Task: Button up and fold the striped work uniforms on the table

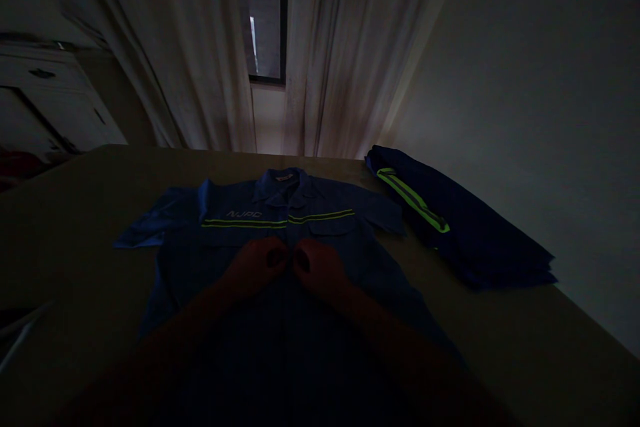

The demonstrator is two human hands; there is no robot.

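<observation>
A blue short-sleeved work shirt point(240, 235) lies spread front side up, its collar pointing away from me. Two thin yellow-green lines cross its chest, with pale lettering above them on the left. My left hand point(260, 263) and my right hand point(317, 263) meet at the front placket, just below the chest lines. The fingers of both are curled and pinched on the shirt's front edges. Any button between the fingertips is too dark and small to make out. The lower shirt fades into shadow beneath my forearms.
The shirt rests on a brownish table point(135, 170). To the right, a stack of folded dark blue garments point(465, 213) with a bright yellow-green strip lies by the white wall point(540, 113). Long curtains point(195, 47) hang beyond the far edge. A white cabinet point(55, 93) stands at the left.
</observation>
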